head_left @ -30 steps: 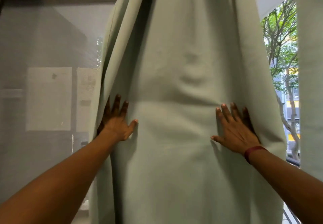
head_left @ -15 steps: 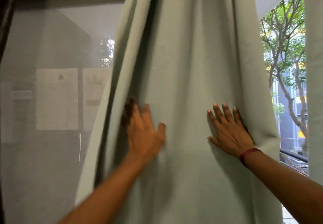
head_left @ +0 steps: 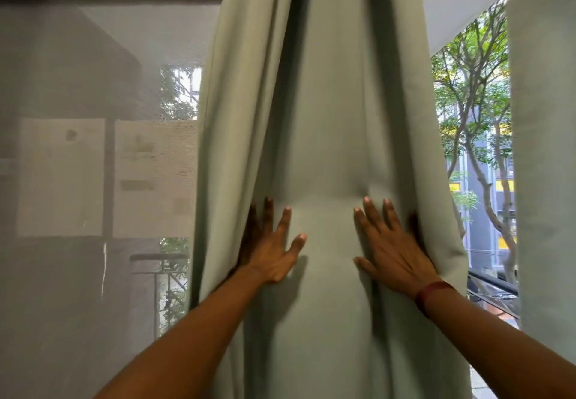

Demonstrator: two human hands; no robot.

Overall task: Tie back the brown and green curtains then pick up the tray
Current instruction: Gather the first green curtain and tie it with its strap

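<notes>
The green curtain (head_left: 327,118) hangs straight in front of me, bunched into long vertical folds. My left hand (head_left: 271,249) presses flat on its left side with fingers spread; the outer fingers sink into a fold. My right hand (head_left: 389,249) presses flat on its right side, fingers straight, little finger tucked behind a fold. A red band sits on the right wrist. The two hands are close together, with a narrow strip of cloth between them. No brown curtain, tie or tray is in view.
A sheer grey net curtain (head_left: 93,180) covers the window to the left. Another green curtain panel (head_left: 545,149) hangs at the far right. Between them, open glass shows trees (head_left: 467,102) and a building outside. A dark rail (head_left: 486,283) runs low at the right.
Both hands have slid inward along the green curtain, gathering it into a narrower bundle with deeper folds. More of the window shows on the right.
</notes>
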